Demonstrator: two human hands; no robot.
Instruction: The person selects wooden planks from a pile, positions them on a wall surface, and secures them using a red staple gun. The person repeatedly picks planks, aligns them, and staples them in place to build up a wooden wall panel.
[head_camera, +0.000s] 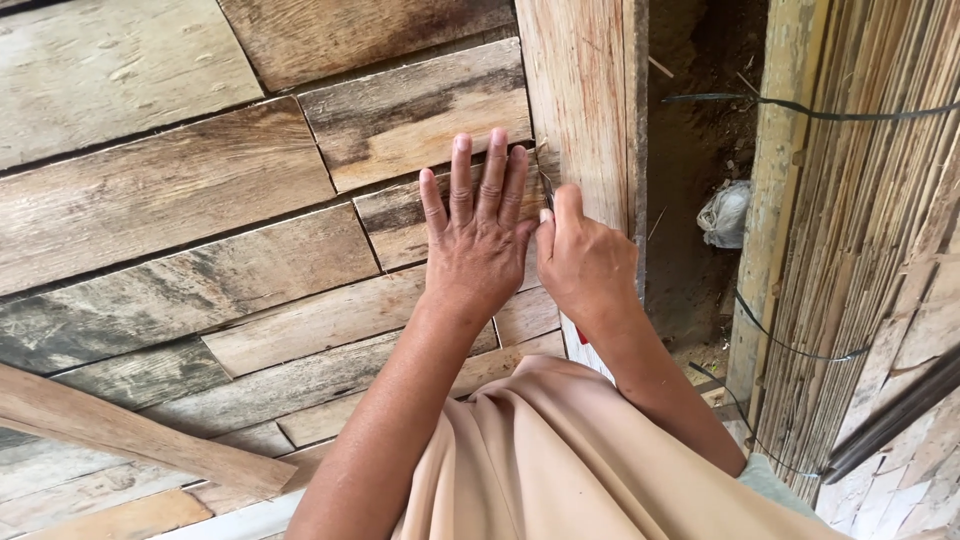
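Setting: weathered plank wall (200, 200) of overlapping grey-brown boards, seen from above; bare earth in a dark gap at far right.
Post: upright wooden post (580, 100), pale with reddish streaks, standing against the right end of the planks.
Left hand: left hand (478, 235) laid flat on the planks just left of the post, fingers (462, 175) stretched out and spread, holding nothing.
Right hand: right hand (585, 265) closed, thumb up, pinching a thin metal piece (547, 188) against the near edge of the post.
Thin metal piece: small, dark, slender; only its tip shows above the thumb, so its kind cannot be told.
Location of piece: at the seam where plank ends meet the post, between the two hands, touching the wood.
Handling, judged: likely light, stiff and sharp-ended; easily dropped; best pinched low on its shank between thumb and forefinger.
Planks, handling, judged: rough, dry, splintery, rigid; press with a flat palm.
Loose batten: plain wooden strip (130, 430) leaning diagonally at near left.
Bamboo screen: split-cane panel (860, 250) at right, bound with dark wire (800, 105).
Bag: crumpled pale plastic bag (725, 212) on the earth in the gap.
Clothing: tan garment (560, 460) at near centre.
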